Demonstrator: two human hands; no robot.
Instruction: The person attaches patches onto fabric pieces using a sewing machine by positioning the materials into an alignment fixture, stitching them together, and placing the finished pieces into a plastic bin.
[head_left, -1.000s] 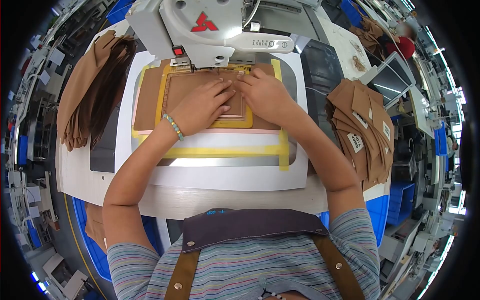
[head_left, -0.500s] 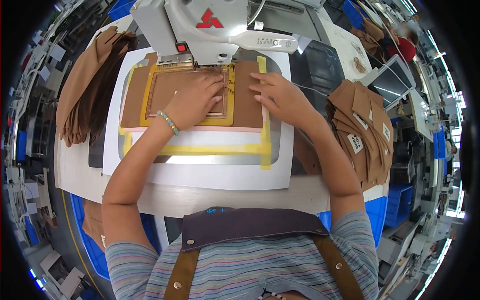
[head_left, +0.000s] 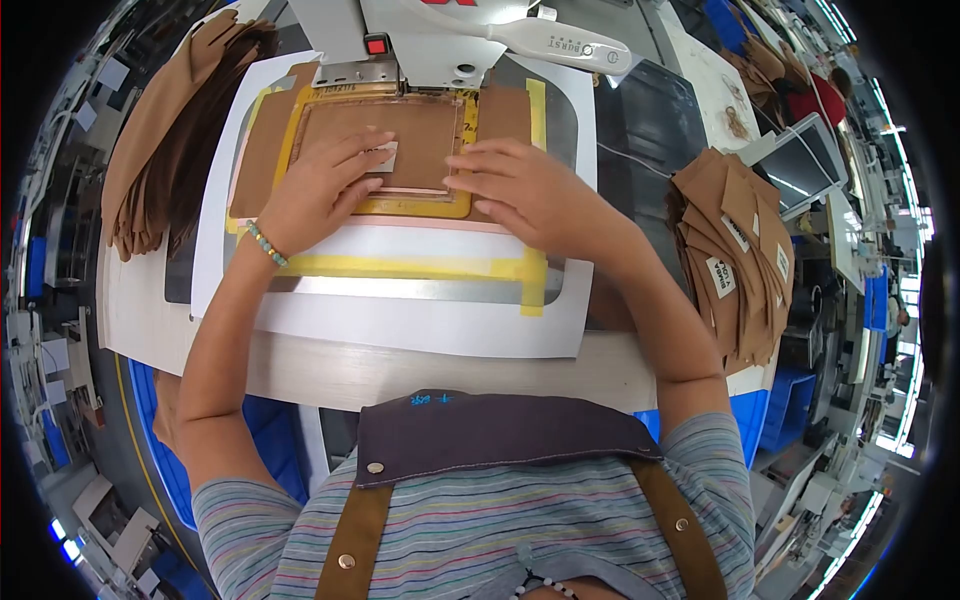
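Observation:
A brown fabric panel (head_left: 424, 125) lies under a yellow-edged rectangular frame (head_left: 415, 208) below the sewing machine head (head_left: 425, 55). My left hand (head_left: 325, 185) rests over the frame's left part, fingers stretched out and lying on the fabric. Its fingertips are at a small white label (head_left: 388, 158), which they partly cover. On the right, my right hand (head_left: 530, 190) has its fingers spread, with the tips at the frame's right inner edge. Neither hand grips anything visible. A white sheet (head_left: 420, 328) with yellow tape (head_left: 390, 268) lies underneath.
Brown fabric pieces hang in a stack (head_left: 165, 150) at the left. More brown pieces with white labels form a pile (head_left: 730, 250) at the right. A white handheld-shaped device marked BURST (head_left: 565, 45) juts out from the machine. Blue bins (head_left: 275, 450) stand below the table.
My left hand has moved left and down, uncovering the label and the frame's middle. My right hand has come left onto the frame's right edge. The view has tilted slightly.

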